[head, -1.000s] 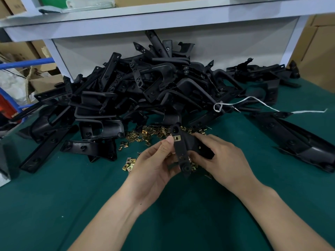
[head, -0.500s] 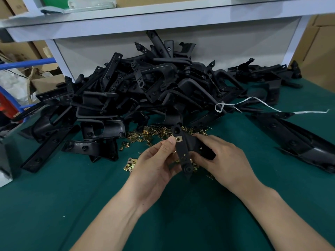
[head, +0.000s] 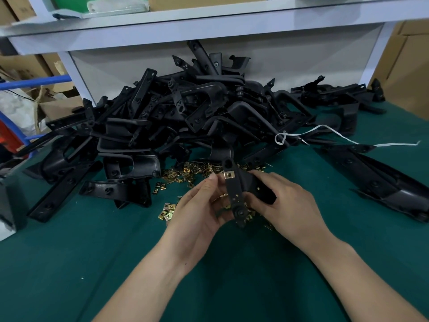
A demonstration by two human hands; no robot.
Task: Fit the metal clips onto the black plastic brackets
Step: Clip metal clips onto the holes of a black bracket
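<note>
A black plastic bracket [head: 235, 192] is held upright between both hands above the green table [head: 116, 263]. A small brass metal clip [head: 228, 174] sits on the bracket's upper arm. My left hand [head: 199, 210] curls round the bracket's left edge, thumb tip pressing beside the clip. My right hand [head: 285, 203] grips the bracket's right wing from behind. Loose brass clips [head: 188, 173] lie scattered on the table just beyond my hands, with a few more clips [head: 167, 212] left of my left hand.
A big heap of black brackets [head: 185, 117] fills the back of the table under a grey shelf [head: 209, 26]. Long black parts [head: 376, 180] lie at the right, a white cord [head: 325, 133] trails over them. Cardboard boxes [head: 408, 73] stand at both sides.
The hands and bracket have barely moved; my left thumb stays against the clip on the bracket's upper arm.
</note>
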